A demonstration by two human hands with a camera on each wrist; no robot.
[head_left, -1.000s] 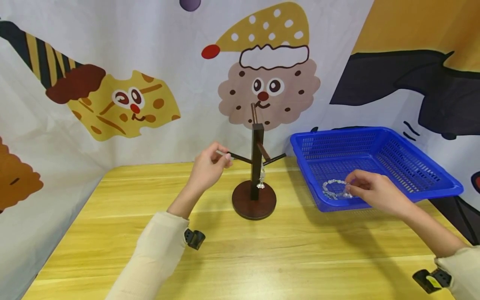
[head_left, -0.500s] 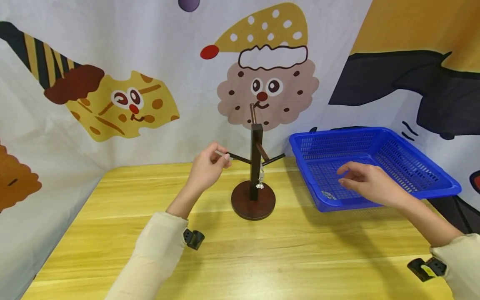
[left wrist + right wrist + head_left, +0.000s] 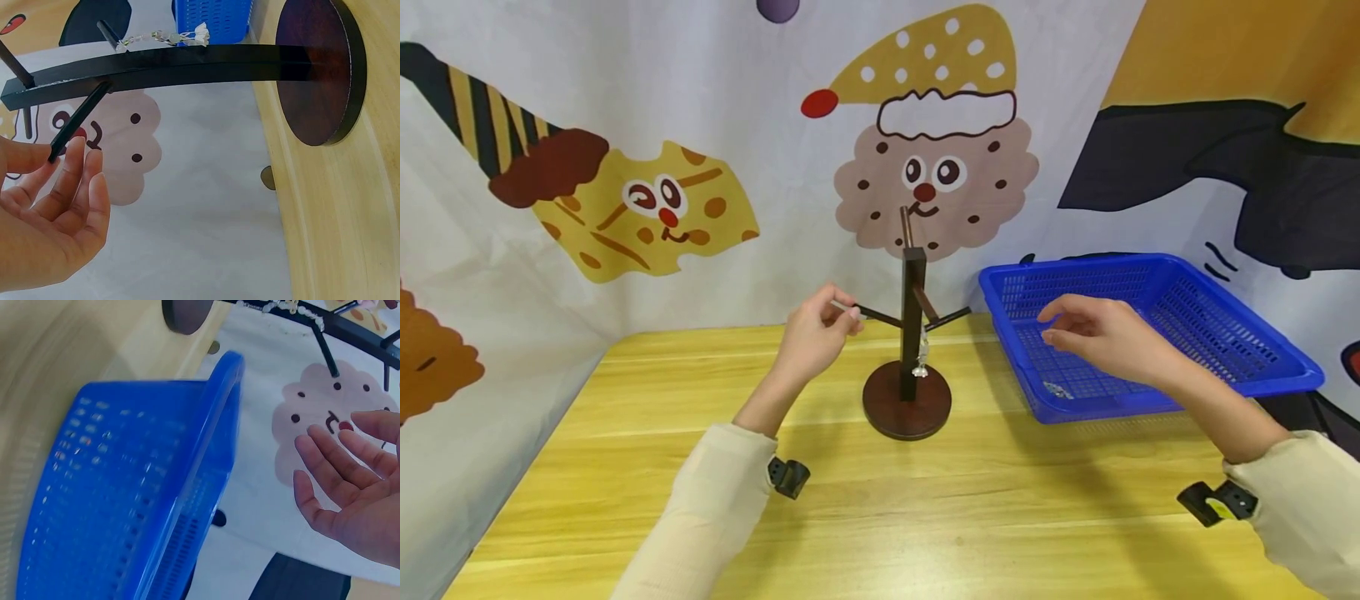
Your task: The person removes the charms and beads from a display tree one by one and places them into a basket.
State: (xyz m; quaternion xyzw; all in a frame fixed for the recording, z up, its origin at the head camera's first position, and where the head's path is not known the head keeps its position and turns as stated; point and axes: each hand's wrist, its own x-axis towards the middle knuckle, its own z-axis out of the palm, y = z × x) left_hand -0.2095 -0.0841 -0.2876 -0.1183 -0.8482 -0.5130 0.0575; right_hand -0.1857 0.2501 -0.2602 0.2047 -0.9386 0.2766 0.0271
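A dark wooden jewelry stand (image 3: 912, 333) with a round base and several pegs stands upright on the table. My left hand (image 3: 816, 333) pinches the tip of its left peg between thumb and fingers, as the left wrist view (image 3: 62, 219) confirms. From a peg on the right hangs a beaded bracelet (image 3: 922, 354) with a pale flower-like charm. Over the blue plastic basket (image 3: 1105, 407) hovers my right hand (image 3: 1105, 337), fingers loosely bent, holding nothing. Another clear-beaded bracelet (image 3: 1057, 390) lies in the basket's near left corner.
The yellow wood-grain table (image 3: 880, 517) carries the stand and, at its right, the basket. Right behind them hangs a white cloth (image 3: 805, 208) printed with cartoon food. Small black cameras (image 3: 788, 478) are worn at both wrists.
My right hand has let go of the bracelet it held at the basket's near rim, then risen and shifted left. The left hand has stayed on the peg.
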